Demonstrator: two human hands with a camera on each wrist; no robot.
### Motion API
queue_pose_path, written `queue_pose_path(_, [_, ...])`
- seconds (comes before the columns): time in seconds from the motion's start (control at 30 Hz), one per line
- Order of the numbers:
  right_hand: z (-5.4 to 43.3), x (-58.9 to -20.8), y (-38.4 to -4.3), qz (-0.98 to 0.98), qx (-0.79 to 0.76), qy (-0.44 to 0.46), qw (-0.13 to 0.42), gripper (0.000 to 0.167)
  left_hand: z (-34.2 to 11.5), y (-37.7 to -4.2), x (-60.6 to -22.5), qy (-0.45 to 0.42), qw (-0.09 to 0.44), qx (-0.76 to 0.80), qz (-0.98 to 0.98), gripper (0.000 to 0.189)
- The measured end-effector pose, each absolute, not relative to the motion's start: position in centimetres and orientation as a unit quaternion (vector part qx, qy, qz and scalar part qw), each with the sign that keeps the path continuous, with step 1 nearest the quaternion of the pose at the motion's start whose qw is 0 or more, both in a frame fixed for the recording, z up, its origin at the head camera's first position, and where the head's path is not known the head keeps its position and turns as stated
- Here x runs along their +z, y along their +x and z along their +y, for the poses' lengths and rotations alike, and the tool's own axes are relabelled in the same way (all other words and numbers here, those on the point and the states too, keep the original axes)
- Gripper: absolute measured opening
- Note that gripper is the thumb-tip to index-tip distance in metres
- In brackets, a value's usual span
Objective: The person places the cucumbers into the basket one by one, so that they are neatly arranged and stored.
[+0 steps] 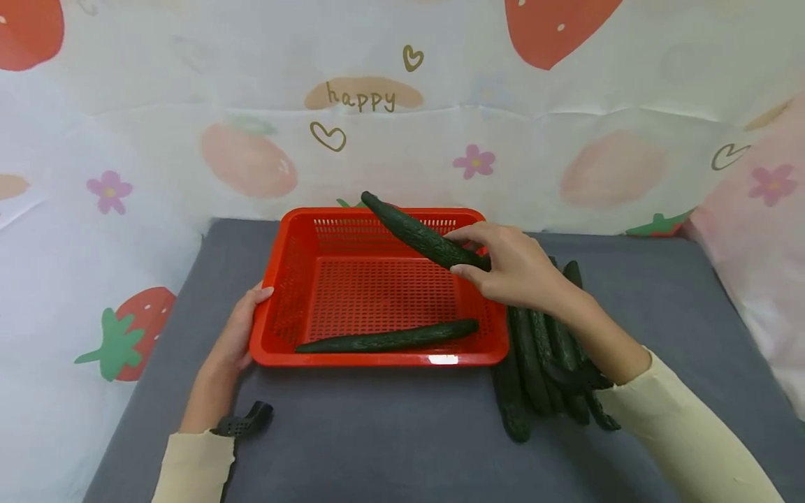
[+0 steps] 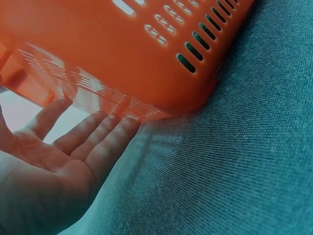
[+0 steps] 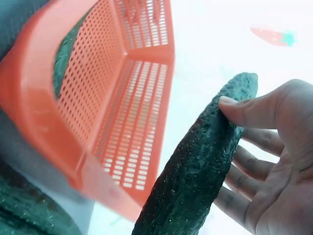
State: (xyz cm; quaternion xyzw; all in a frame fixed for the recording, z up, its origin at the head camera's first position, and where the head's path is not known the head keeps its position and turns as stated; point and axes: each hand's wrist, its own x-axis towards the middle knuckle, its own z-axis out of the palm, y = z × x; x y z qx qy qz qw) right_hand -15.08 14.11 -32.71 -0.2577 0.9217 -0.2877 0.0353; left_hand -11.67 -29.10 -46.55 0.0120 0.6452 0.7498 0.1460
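Note:
A red plastic basket (image 1: 379,359) stands on the grey cloth. Inside, a dark green cucumber (image 1: 390,338) lies along its near wall. At the basket's left side my left hand (image 1: 239,328) holds the edge, thumb over the rim and fingers (image 2: 105,142) against the outer wall. My right hand (image 1: 516,269) grips another cucumber (image 1: 418,234) by one end, thumb on one side and fingers on the other. That cucumber is held above the basket's right part, tilted with its free end up to the left. The right wrist view shows the held cucumber (image 3: 190,171) close up.
Several more cucumbers (image 1: 512,398) lie side by side to the right of the basket, partly under my right forearm. Grey cloth (image 1: 377,433) covers the table. A white printed curtain (image 1: 402,168) hangs right behind the basket.

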Motion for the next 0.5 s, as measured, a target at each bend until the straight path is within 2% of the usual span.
queue_pose_path(0.2, [11.3, -32.6, -15.6, 0.916, -0.262, -0.302, 0.046, 0.046, -29.7, -11.2, -46.3, 0.005, 0.144, 0.746, 0.650, 0.051])
queue_pose_path(0.5, [8.9, -33.2, -15.7, 0.915, -0.218, -0.331, 0.069, 0.045, -29.5, -11.9, -46.7, 0.029, 0.148, 0.747, 0.648, 0.044])
